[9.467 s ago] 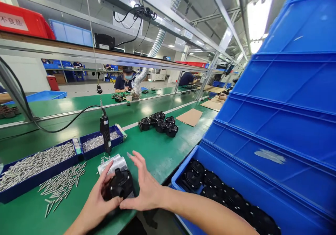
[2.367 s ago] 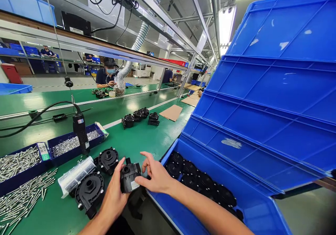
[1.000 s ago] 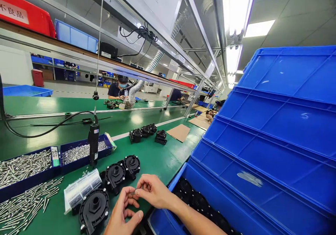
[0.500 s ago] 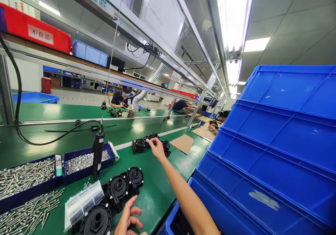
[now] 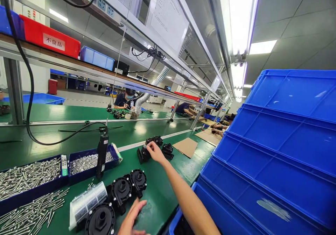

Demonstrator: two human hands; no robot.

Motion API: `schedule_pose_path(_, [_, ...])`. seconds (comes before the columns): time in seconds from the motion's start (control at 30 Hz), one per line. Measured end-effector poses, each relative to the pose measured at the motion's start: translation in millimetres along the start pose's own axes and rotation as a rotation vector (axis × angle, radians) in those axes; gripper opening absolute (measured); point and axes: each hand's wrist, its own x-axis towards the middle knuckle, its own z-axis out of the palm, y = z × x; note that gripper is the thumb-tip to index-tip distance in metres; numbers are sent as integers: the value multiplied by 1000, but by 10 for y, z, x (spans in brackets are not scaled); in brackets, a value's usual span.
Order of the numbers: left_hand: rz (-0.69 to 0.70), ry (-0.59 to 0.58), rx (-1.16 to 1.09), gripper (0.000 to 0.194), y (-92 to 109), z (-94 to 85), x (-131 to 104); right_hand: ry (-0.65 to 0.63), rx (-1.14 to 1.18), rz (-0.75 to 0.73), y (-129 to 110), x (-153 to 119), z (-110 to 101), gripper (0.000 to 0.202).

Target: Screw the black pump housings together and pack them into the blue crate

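Observation:
My right hand [image 5: 155, 151] reaches out across the green bench, fingertips pinched at a small pale label [image 5: 146, 146]. They are right at a black pump housing [image 5: 144, 154] in the far group, and I cannot tell how much of the label touches it. My left hand [image 5: 133, 218] is low in the view, holding nothing, fingers apart. It is beside a row of black pump housings [image 5: 122, 190], with a larger-looking one [image 5: 101, 221] nearest me. Left of that row lies a roll of clear-backed labels [image 5: 89, 201].
Trays of long screws [image 5: 31, 173] and small nuts [image 5: 88, 163] stand at left, with loose screws [image 5: 39, 212] before them. An electric screwdriver [image 5: 102, 154] hangs on a cord. Stacked blue crates [image 5: 275, 151] rise at right. Cardboard [image 5: 185, 147] lies beyond; co-workers sit further off.
My right hand has brought the pale label down and slightly left onto or close against a far pump housing. My left hand stays low, fingers apart. The view has shifted a little left.

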Motion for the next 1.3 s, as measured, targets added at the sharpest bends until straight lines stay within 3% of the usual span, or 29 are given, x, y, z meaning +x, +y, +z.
schedule_pose_path(0.1, [-3,-10,-39,98,54,40,-7,14,54,36,-51,-503,-139,34])
schedule_pose_path(0.27, [86,67,49,91,83,37,-87,-22,211,121,-310,-1409,-254,54])
schedule_pose_path(0.4, [204,85,296,102,110,34,-159,-108,356,168,-647,-2036,-195,57])
schedule_pose_path(0.53, [399,52,523,115,193,29,-245,-218,508,209,-956,-2453,-48,60])
schedule_pose_path(0.63, [482,121,563,95,297,7,-291,-277,619,229,-1105,-2581,-11,59])
schedule_pose_path(0.77, [445,144,569,64,453,-39,-288,-176,668,176,-1121,-2572,-172,55])
schedule_pose_path(0.87, [359,135,514,63,526,-68,-268,-123,651,174,-1022,-2557,-363,53])
schedule_pose_path(1.0, [195,171,320,62,569,-100,-259,-188,628,205,-925,-2649,-510,59])
schedule_pose_path(1.3, [-21,89,90,69,689,-186,-228,-430,524,267,-1091,-2804,-331,43])
